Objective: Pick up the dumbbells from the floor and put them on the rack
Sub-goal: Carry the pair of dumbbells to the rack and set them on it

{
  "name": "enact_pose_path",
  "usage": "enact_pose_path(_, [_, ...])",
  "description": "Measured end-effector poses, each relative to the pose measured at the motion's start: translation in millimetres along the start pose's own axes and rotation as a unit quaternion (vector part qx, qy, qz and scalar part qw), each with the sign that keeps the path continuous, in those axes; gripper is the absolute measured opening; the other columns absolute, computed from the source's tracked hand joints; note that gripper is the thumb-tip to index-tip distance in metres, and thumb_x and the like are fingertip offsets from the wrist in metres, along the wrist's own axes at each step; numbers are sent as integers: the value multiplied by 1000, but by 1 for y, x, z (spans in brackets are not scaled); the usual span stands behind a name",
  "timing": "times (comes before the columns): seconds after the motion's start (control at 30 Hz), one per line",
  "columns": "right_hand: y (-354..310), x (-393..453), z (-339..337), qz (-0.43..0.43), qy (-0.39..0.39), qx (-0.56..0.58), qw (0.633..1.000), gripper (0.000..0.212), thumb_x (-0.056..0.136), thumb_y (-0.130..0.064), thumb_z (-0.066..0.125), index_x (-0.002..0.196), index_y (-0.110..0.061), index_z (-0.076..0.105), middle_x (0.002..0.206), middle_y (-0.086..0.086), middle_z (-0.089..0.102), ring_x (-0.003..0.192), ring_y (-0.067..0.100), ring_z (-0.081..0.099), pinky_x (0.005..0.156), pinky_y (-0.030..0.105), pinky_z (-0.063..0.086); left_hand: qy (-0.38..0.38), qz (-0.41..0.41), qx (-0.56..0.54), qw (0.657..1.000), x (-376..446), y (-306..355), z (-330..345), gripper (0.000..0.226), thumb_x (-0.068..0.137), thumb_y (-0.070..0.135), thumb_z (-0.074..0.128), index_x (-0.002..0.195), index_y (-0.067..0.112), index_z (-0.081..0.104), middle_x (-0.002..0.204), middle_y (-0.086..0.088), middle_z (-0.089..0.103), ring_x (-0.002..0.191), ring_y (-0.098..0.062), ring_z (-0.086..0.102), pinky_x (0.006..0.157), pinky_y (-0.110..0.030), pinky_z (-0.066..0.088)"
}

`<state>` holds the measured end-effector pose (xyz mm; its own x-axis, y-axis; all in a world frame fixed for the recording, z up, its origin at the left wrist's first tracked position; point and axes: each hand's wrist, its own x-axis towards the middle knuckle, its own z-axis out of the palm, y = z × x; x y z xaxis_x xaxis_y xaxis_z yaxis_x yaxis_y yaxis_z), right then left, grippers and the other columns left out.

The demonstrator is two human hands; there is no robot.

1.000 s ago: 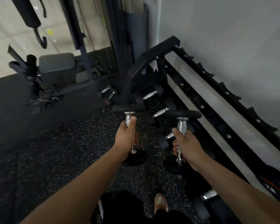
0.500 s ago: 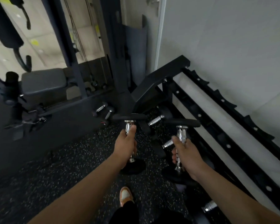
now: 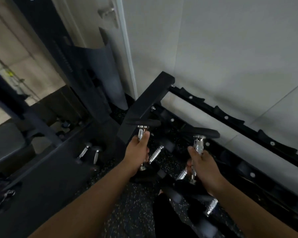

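Two hands, each closed on an upright dumbbell: left hand (image 3: 138, 152) grips left dumbbell (image 3: 142, 123), right hand (image 3: 204, 164) grips right dumbbell (image 3: 200, 132), above the floor (image 3: 132, 203) beside the rack (image 3: 230, 117).

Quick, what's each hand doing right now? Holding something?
Left hand: closed around the chrome handle of a dumbbell, held upright.
Right hand: closed around another dumbbell, also upright.

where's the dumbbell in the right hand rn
Head view, right of centre: the right hand holds the dumbbell upright by its chrome handle, in front of the rack.
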<state>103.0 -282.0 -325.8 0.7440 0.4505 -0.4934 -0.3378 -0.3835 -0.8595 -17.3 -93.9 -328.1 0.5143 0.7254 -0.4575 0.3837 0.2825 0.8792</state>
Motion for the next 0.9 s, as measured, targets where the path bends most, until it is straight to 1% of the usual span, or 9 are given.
enact_pose_path(0.07, [-8, 29, -6, 16, 32, 2, 999, 36, 93, -47, 61, 93, -11, 59, 61, 2, 62, 43, 8, 56, 40, 22, 45, -19, -6, 15, 1000, 34, 16, 16, 45, 86, 62, 56, 87, 17, 54, 55, 2, 51, 42, -14, 46, 44, -29, 43])
enact_pose_path(0.13, [-16, 53, -14, 19, 56, 5, 998, 37, 92, -49, 60, 91, -12, 59, 56, -1, 62, 44, 12, 57, 41, 25, 46, -42, -16, 32, 998, 66, 31, 34, 44, 88, 59, 56, 89, 15, 54, 55, 2, 49, 42, -14, 45, 45, -30, 42])
enact_pose_path(0.23, [-26, 79, -29, 33, 83, 30, 996, 36, 91, -48, 61, 93, -12, 57, 55, -1, 62, 46, 17, 57, 45, 30, 47, -73, -24, 54, 996, 106, 51, 60, 44, 88, 58, 56, 93, 15, 55, 56, 2, 51, 41, -13, 45, 44, -30, 41])
enact_pose_path(0.37, [-28, 104, -48, 59, 126, 47, 989, 32, 93, -46, 61, 96, -14, 59, 56, -1, 63, 48, 16, 58, 47, 31, 50, -133, -26, 101, 986, 152, 69, 96, 44, 87, 62, 54, 98, 19, 59, 56, 3, 55, 42, -12, 50, 42, -26, 44])
enact_pose_path(0.47, [-25, 122, -58, 69, 165, 46, 983, 33, 93, -44, 61, 92, -11, 58, 53, 0, 63, 45, 17, 58, 46, 31, 49, -172, -37, 101, 979, 184, 76, 124, 44, 87, 61, 56, 96, 18, 58, 58, 0, 55, 44, -14, 49, 44, -28, 44])
enact_pose_path(0.53, [-22, 132, -61, 77, 186, 50, 978, 34, 92, -44, 63, 91, -11, 58, 54, 1, 65, 44, 16, 59, 42, 29, 49, -188, -44, 115, 974, 202, 79, 140, 44, 87, 62, 55, 99, 20, 58, 63, -5, 56, 46, -15, 50, 45, -29, 44])
enact_pose_path(0.6, [-20, 142, -64, 84, 204, 63, 973, 35, 91, -45, 64, 92, -10, 58, 55, 2, 65, 44, 17, 59, 41, 27, 49, -207, -53, 123, 969, 222, 81, 155, 46, 87, 61, 56, 101, 18, 58, 64, -6, 55, 47, -16, 50, 46, -29, 45])
enact_pose_path(0.73, [-16, 159, -65, 103, 229, 94, 963, 34, 88, -46, 66, 88, -13, 56, 54, 1, 62, 45, 20, 56, 48, 34, 48, -231, -64, 130, 962, 253, 81, 178, 44, 90, 56, 57, 97, 13, 56, 62, -5, 52, 43, -15, 46, 44, -29, 42])
enact_pose_path(0.9, [-15, 175, -68, 129, 263, 71, 953, 37, 87, -52, 63, 86, -15, 56, 53, 2, 64, 44, 21, 59, 50, 37, 50, -260, -70, 169, 948, 278, 78, 199, 46, 91, 57, 54, 102, 13, 56, 64, -6, 53, 45, -16, 47, 47, -31, 41])
